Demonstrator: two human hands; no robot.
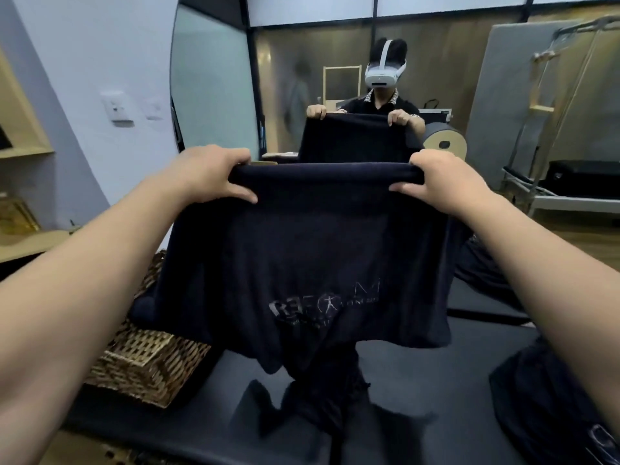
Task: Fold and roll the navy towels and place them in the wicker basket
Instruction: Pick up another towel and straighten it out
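The left hand (214, 176) and the right hand (439, 181) each pinch a top corner of 1 navy towel (312, 263), held up in the air above the dark table (402, 380). The wicker basket (147, 364) sits just left. This looks like the folding step. Next, bring the 2 corners together evenly.

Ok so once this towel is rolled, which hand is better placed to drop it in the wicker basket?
Probably the left hand. The wicker basket sits low on the left, under that arm, while the right hand grips the far corner of the navy towel and would have to cross over.
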